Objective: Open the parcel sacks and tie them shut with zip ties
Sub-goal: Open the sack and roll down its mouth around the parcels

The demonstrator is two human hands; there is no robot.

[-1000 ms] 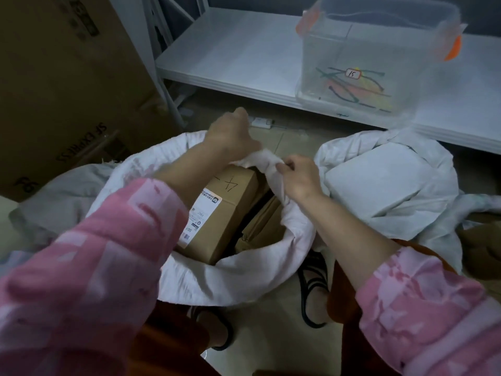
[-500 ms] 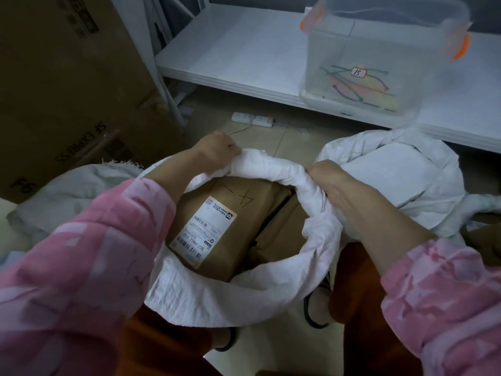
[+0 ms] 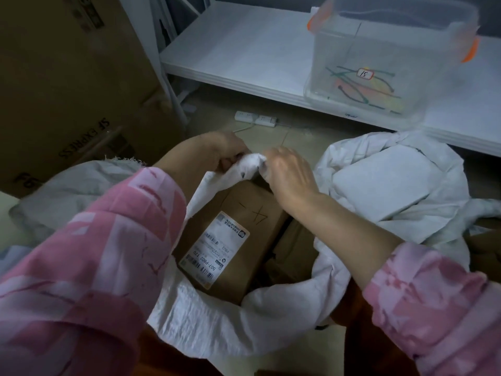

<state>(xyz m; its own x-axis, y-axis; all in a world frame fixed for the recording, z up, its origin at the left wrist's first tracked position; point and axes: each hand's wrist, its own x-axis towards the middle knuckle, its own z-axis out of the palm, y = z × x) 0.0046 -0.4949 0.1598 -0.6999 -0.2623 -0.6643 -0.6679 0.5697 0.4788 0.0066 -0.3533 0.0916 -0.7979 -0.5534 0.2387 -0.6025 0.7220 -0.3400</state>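
Since half a second ago the two hands, then apart on the far rim of the white woven parcel sack [image 3: 217,318], have come together at its far edge. The left hand [image 3: 217,151] and the right hand [image 3: 288,172] now both pinch one bunched fold of the sack's cloth between curled fingers, the knuckles nearly touching.

The sack sits on the floor directly below the person, its mouth still open on the near side, with the rolled rim running around a brown cardboard box with a white shipping label [image 3: 233,240]. A second brown box lies just right of it inside the sack.

A second white sack [image 3: 393,185] lies to the right, beside the first. On the far white shelf [image 3: 244,50] stands a clear plastic bin with orange latches [image 3: 385,63], holding coloured zip ties [image 3: 360,88]. A large brown carton [image 3: 67,77] stands far left.
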